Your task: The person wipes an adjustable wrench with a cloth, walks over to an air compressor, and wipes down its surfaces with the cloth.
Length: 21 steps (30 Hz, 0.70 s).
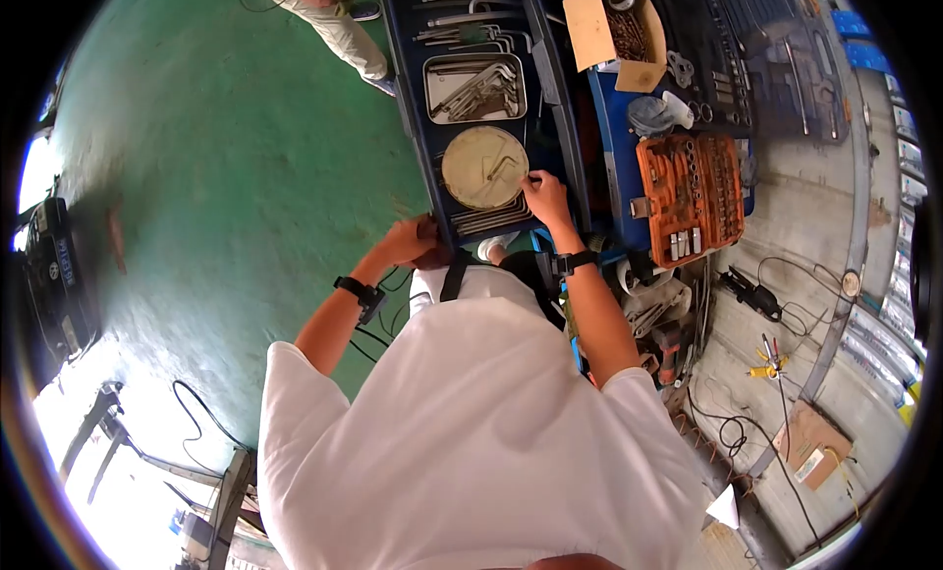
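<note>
An open drawer (543, 138) lies in front of me in the head view. In it a round cream dish (462, 182) holds a small L-shaped hex key (504, 167). My right hand (547, 199) is at the dish's right edge, thumb and fingertips pinched together; what they hold, if anything, is too small to make out. Several long hex keys (491, 218) lie side by side below the dish. At the drawer's near left corner, my left hand (411, 242) is closed with its fingers curled in, partly hidden, around something dark I cannot make out.
Beyond the dish sits a metal tray (429, 89) of wrenches, with larger hex keys (471, 20) farther back. To the right are an orange socket set (640, 167) and a cardboard box (643, 76). Another person's leg (344, 35) stands at upper left. Cables (744, 428) trail at lower right.
</note>
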Each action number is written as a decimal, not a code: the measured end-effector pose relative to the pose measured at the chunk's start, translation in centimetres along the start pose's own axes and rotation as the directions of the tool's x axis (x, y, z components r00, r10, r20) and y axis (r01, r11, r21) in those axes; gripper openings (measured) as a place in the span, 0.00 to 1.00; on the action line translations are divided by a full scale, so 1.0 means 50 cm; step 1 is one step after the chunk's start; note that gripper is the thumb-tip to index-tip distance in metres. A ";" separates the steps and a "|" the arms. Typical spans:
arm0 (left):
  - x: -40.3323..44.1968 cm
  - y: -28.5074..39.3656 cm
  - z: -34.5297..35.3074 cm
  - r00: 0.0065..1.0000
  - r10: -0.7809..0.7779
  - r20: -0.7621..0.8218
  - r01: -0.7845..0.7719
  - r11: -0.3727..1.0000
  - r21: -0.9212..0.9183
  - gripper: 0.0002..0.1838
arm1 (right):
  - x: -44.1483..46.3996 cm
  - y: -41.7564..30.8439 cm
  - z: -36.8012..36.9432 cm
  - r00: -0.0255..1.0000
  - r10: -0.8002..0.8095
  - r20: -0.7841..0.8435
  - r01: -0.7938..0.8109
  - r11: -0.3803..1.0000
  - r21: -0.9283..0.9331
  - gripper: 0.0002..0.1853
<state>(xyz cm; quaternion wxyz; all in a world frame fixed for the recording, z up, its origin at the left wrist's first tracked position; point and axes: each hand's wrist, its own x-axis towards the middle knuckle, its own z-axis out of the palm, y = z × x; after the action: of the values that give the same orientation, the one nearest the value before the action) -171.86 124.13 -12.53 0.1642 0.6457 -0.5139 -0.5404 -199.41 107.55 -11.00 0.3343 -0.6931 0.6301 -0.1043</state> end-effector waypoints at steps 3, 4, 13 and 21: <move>0.025 0.033 -0.042 0.978 -0.098 -0.184 0.083 0.993 -0.087 0.20 | -0.026 -0.020 -0.047 0.984 -0.112 0.136 0.101 0.991 0.091 0.11; 0.042 0.025 -0.048 0.979 -0.101 -0.179 0.085 0.992 -0.094 0.20 | -0.037 -0.023 -0.063 0.984 -0.107 0.140 0.096 0.992 0.086 0.11; 0.172 0.021 -0.150 0.718 -0.179 -0.672 -0.057 0.948 -0.314 0.26 | -0.143 -0.120 -0.221 0.952 -0.274 0.135 0.280 0.960 -0.028 0.07; 0.152 -0.008 -0.114 0.923 -0.263 -0.280 0.026 0.770 -0.638 0.24 | -0.146 -0.051 -0.197 0.986 -0.161 0.041 0.164 0.982 -0.093 0.13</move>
<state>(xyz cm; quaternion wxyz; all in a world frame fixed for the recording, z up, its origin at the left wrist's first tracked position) -167.61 115.95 -14.78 0.4147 0.6795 -0.2160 -0.5654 -204.26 111.13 -0.02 0.3014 -0.7590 0.5701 -0.0891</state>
